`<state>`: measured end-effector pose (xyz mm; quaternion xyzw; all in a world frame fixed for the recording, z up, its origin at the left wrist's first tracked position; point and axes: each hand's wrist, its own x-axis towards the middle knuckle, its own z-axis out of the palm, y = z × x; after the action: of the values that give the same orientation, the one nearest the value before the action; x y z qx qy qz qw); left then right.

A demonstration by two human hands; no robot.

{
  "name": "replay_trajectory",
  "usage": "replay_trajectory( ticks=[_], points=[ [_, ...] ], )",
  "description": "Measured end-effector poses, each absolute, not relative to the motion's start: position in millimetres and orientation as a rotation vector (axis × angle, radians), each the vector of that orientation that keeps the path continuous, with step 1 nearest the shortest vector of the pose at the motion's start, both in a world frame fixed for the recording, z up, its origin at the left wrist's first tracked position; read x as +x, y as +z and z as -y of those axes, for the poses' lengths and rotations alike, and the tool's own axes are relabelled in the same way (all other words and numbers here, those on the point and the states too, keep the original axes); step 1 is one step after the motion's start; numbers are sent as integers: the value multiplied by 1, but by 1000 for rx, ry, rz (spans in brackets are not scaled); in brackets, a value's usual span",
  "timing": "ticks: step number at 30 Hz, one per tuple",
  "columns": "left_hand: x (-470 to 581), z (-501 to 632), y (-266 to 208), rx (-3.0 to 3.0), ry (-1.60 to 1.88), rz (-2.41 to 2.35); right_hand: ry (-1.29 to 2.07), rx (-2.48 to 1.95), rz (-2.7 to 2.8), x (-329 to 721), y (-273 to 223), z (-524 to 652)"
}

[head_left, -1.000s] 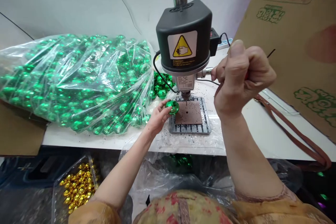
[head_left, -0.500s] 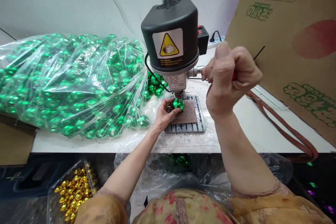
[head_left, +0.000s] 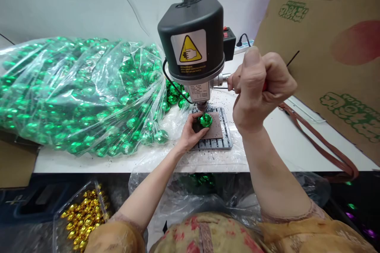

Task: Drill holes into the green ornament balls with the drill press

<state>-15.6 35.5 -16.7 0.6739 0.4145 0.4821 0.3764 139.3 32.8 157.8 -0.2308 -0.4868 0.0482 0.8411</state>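
Note:
Between thumb and fingers, my left hand [head_left: 191, 131] holds a shiny green faceted ball [head_left: 206, 121] over a brownish board on the metal base [head_left: 228, 142]. Just above the ball is the chuck [head_left: 202, 106] of a black benchtop drill press [head_left: 191, 39], its thin bit reaching down to the ball's top. Whether the bit is in the ball, I cannot tell. My right hand [head_left: 261, 87] is closed around the press's feed lever [head_left: 224, 78]; a bit of red shows between the fingers.
A large clear bag of green balls [head_left: 74, 95] lies left on the white table [head_left: 97, 164]. Dark shavings surround the base. A cardboard box [head_left: 326, 47] and brown strap [head_left: 320, 138] are at right. Below left, a clear tub [head_left: 56, 221] holds gold balls.
My left hand has shifted slightly right and toward me with the green ball, and the thin bit now shows above it. My right hand has stayed on the lever.

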Motion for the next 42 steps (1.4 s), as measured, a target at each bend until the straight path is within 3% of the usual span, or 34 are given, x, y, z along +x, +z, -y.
replay_trajectory(
  ticks=[20,42],
  points=[
    [-4,-32,-16,1606,1283,-1057,202,-580,1071,146,176,-39],
    [-5,-30,-14,1582,1260,-1013,126,-432,992,138,138,-31]
  ],
)
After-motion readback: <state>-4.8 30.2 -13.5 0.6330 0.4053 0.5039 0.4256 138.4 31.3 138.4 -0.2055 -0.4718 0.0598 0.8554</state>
